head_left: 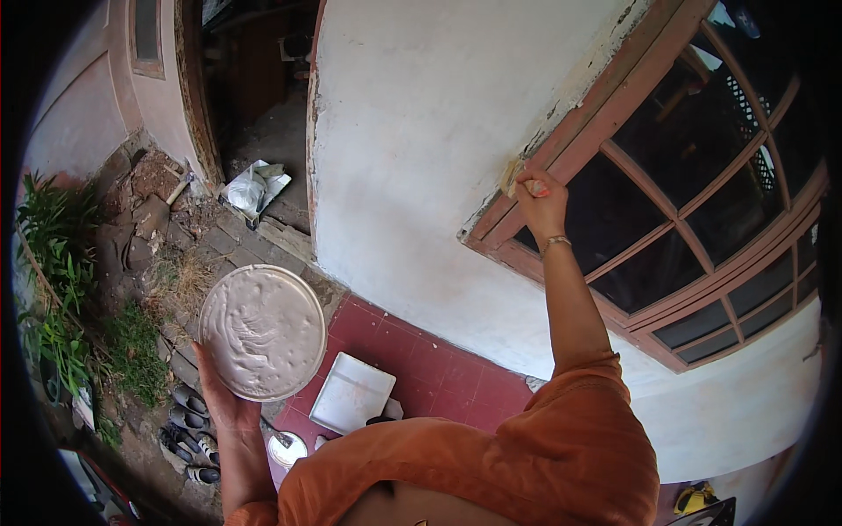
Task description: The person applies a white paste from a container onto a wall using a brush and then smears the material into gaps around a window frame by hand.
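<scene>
My left hand (230,399) grips a round tub (321,320) from below and along its near side. Thick, pale pinkish-grey paste (263,333) with a swirled surface fills it nearly to the rim. My right arm reaches up to the wall, where my right hand (542,203) is closed around a small yellowish hand tool (510,178). Its end touches the strip between the white wall (412,158) and the brown wooden window frame (579,145). My fingers cover most of the tool, so its exact kind is unclear. Along this strip the plaster edge is rough and chipped.
Below lie a white square container (353,393) and a white lid (287,449) with a tool on it, on red floor tiles (438,359). Several shoes (189,421), plants (136,351) and rubble are at left. A white bag (254,188) rests by the open doorway.
</scene>
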{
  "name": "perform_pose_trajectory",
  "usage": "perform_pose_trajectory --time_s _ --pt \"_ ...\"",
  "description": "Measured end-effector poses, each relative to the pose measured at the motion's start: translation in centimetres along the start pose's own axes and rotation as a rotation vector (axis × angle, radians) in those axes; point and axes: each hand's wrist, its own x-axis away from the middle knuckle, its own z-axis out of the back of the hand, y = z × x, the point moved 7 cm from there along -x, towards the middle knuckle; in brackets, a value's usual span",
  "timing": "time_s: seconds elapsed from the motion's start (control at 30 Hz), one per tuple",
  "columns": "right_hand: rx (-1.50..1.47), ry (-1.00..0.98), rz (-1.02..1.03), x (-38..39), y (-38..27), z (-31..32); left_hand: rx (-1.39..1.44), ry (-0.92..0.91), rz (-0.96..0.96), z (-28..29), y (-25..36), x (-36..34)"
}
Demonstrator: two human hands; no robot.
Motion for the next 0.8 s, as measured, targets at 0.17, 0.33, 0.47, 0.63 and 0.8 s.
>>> perform_pose_trajectory --time_s 0.17,0.33,0.47,0.63,0.8 --pt "-0.028 0.106 -0.057 -2.0 -0.3 1.6 -0.031 -0.01 0.005 0.1 0.3 0.5" --pt "-0.408 0.224 0.06 0.7 -4.8 4.5 -0.069 0.045 0.028 0.5 0.3 0.3" --pt "-0.5 0.243 0.021 6.3 -8.3 7.9 -0.063 0.069 0.065 -0.6 0.8 1.2" --pt "-0.65 0.296 -0.043 10.1 -8.0 10.8 -0.134 0.036 0.037 -0.4 1.2 -0.2" --pt "-0.748 -0.014 0.088 11.5 -12.5 9.8 -0.23 -0.031 0.111 -1.5 -1.5 -1.1"
